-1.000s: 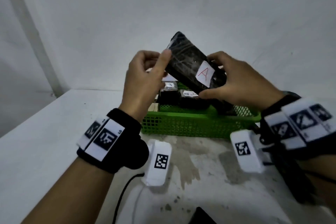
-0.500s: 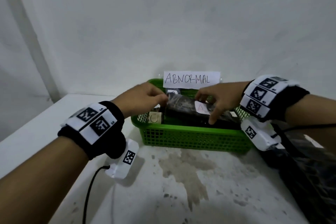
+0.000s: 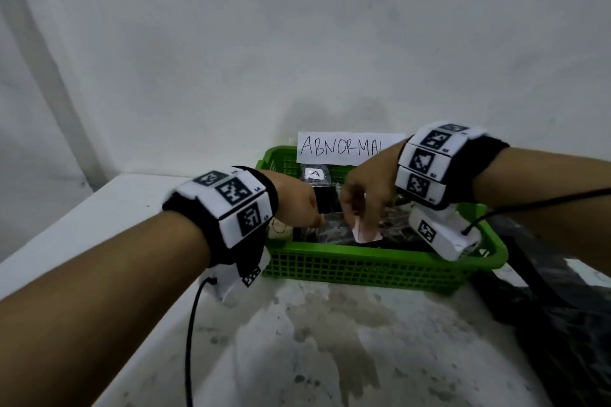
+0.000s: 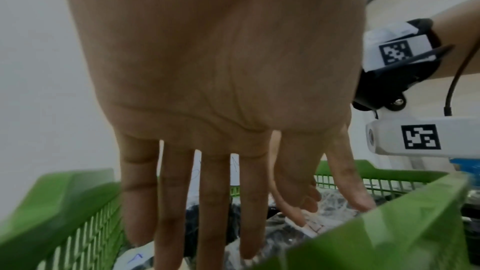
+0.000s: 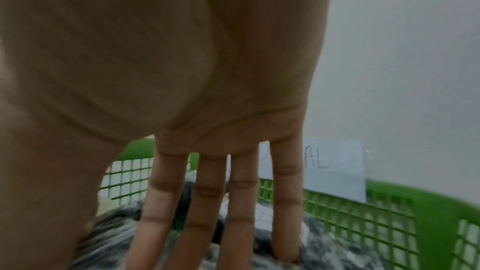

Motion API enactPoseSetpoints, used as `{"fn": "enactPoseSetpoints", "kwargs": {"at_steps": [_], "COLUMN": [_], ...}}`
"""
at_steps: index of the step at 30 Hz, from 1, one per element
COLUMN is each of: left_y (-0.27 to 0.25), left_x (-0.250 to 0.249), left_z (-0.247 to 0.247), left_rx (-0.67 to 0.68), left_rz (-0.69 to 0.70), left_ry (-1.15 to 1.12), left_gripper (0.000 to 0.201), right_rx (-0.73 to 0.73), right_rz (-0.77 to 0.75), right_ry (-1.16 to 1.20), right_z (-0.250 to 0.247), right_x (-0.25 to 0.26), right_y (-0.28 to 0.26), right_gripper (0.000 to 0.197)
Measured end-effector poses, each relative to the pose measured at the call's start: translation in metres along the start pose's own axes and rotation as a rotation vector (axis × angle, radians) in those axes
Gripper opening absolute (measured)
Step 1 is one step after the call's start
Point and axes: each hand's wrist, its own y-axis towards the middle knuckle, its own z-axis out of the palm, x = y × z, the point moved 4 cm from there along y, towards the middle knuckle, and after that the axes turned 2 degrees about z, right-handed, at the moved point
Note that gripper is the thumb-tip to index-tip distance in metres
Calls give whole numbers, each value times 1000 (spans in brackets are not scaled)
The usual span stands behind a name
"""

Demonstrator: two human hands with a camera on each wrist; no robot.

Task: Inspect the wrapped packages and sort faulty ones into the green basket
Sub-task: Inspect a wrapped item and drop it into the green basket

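Note:
The green mesh basket [image 3: 363, 263] stands at the back of the table and holds several black film-wrapped packages. Uppermost lies the package [image 3: 327, 231] with a white label [image 3: 365, 235]. Both hands reach down into the basket over it. My right hand [image 3: 363, 205] has straight fingers [image 5: 207, 202] whose tips touch the package [image 5: 324, 254] near its label. My left hand [image 3: 297, 208] hovers at the package's left end, its fingers [image 4: 207, 213] straight and spread, holding nothing. Another package marked A [image 3: 315, 175] lies at the back of the basket.
A paper sign reading ABNORMAL [image 3: 344, 147] stands on the basket's back rim against the grey wall. A pile of dark wrapped packages [image 3: 562, 324] lies on the table at the right. A black cable [image 3: 190, 340] hangs from my left wrist over the stained white tabletop [image 3: 330, 340].
The labelled package went from held up in both hands down into the basket. Both hands have let go of it and now have straight fingers over it.

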Motion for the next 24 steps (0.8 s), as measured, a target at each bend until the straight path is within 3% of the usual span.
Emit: {"fn": "enactPoseSetpoints", "kwargs": {"at_steps": [6,11,16,21,24], "left_y": [7,2,-13,-22,-20], "left_x": [9,16,28,25,24], "left_z": [7,27,42,54,57], "left_rx": [-24,-176,-356,-426,-443], "left_rz": [19,140,261,270,251], "left_ry": [-82,-74,-152,32,70], "left_gripper": [34,53,85,71,49], "right_rx": [13,-4,-156,-354,-325], "right_rz": [-34,-19,-115,-120,-139], "right_ry": [64,-209,-328,-289,-218], "right_z": [11,5,10,14,15], "right_x": [14,1,-1,-15,-17], "right_y": [20,12,16,19,13], "right_gripper": [43,68,64,28,37]}}
